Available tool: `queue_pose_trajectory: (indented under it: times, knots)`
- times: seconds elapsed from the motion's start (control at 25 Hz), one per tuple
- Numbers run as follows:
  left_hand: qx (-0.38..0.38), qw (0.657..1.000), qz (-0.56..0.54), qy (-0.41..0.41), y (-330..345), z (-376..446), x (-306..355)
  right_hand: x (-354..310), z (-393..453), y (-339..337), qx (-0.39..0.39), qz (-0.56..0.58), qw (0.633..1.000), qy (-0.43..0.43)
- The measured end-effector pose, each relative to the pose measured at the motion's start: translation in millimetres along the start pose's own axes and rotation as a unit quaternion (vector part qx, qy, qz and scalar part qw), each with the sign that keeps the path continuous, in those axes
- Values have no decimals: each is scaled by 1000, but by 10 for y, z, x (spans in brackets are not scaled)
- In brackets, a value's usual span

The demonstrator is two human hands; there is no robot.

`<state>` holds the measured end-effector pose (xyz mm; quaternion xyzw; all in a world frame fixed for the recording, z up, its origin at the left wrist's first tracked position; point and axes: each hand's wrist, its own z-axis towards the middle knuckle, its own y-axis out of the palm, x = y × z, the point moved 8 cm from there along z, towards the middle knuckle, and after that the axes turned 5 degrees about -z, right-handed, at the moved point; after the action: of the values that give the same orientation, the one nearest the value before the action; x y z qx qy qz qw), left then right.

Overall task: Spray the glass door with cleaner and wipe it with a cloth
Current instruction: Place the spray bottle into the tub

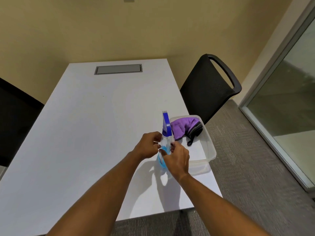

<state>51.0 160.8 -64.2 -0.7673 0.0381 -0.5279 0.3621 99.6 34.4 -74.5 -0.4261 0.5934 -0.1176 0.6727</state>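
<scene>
Clear bottle [165, 143], blue sprayer, blue liquid: grasped by fingers of left hand [148, 145] and right hand [177, 158] over white tabletop [85, 125]; purple cloth [183, 127] in translucent tub [210, 150].

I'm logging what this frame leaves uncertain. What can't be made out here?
- Bottle (head view): lower body hidden by right hand and left hand; liquid level unclear.
- Cloth: bunched in tub; underside hidden.
- Glass door: cut off by the right edge.

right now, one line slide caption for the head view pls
Both hands, left hand and right hand, hold the spray bottle over the white table, purple cloth in a plastic tub.
</scene>
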Motion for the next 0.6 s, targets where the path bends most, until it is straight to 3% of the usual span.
queue_pose_trajectory:
  times: [0.32,0.6]
  knots:
    - [15,1000,7,15,-187,-127,122,-125,-23,-91,0,5,1000,-24]
    - [92,992,-26,78,-684,-309,542,-518,62,-521,10,87,987,-133]
